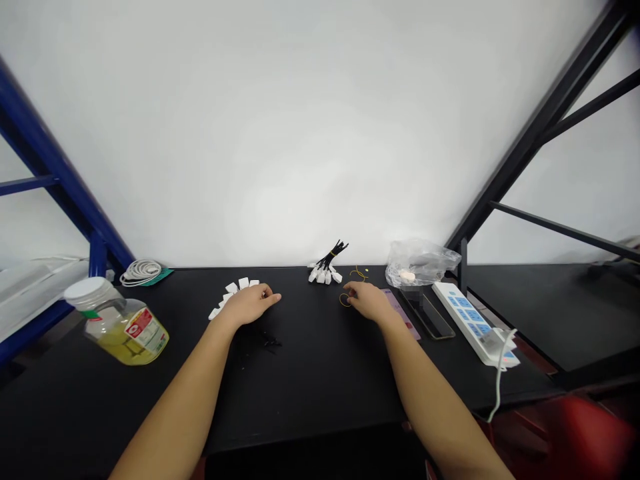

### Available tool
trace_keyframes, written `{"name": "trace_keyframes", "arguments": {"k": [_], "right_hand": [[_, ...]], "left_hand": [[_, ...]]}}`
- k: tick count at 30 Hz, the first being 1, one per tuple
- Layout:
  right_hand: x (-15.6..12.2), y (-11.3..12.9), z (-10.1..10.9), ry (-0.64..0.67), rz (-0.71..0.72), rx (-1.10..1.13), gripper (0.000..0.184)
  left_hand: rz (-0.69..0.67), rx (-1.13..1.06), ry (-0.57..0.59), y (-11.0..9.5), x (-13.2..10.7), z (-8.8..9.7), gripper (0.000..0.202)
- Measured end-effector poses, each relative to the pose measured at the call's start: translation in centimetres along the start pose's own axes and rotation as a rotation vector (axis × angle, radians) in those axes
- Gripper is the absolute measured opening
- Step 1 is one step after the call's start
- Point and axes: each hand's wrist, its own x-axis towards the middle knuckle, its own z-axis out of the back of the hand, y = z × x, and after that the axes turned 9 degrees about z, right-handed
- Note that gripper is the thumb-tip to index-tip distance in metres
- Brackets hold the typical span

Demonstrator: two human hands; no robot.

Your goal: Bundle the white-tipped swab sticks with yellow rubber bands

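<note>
Two bare hands lie palm-down on a matte black tabletop (310,393). The left hand (250,304) is relaxed and half-curled, with nothing visible in its grasp. It sits right at a curved row of small white rectangular plastic plugs (233,291), and a scatter of tiny black snippets (263,341) lies on the table just below it. The right hand (367,301) is just as loose, its fingertips (349,291) just beside a thin yellow wire loop (345,301); whether they have hold of it cannot be told. A second thin yellow strand (359,273) lies just beyond them. Between the hands and farther back, a bundle of black wires bound with yellow and ending in white plugs (326,267) rests with its wires angled up and its plugs fanned out.

Off to the right are a crumpled clear plastic bag (420,263), a pink card (400,313), and a white power strip with blue switches (465,320) trailing a white cord (499,377). Off to the left, a clear plastic jar with a white lid and yellow contents (119,327) lies tilted on its side near a coiled white cable (141,272).
</note>
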Motion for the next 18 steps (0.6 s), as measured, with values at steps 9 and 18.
{"name": "trace_keyframes", "arguments": {"k": [9,18], "right_hand": [[0.8,1.6,-1.8,0.019,-0.002,-0.022,0.018],[0.8,1.5,-2.4,-0.001,0.005,0.013,0.013]], "left_hand": [[-0.395,-0.151,-0.139,0.0,1.2,-2.4,0.034],[-0.376,0.271,-0.240,0.8,1.6,-3.2,0.029]]}}
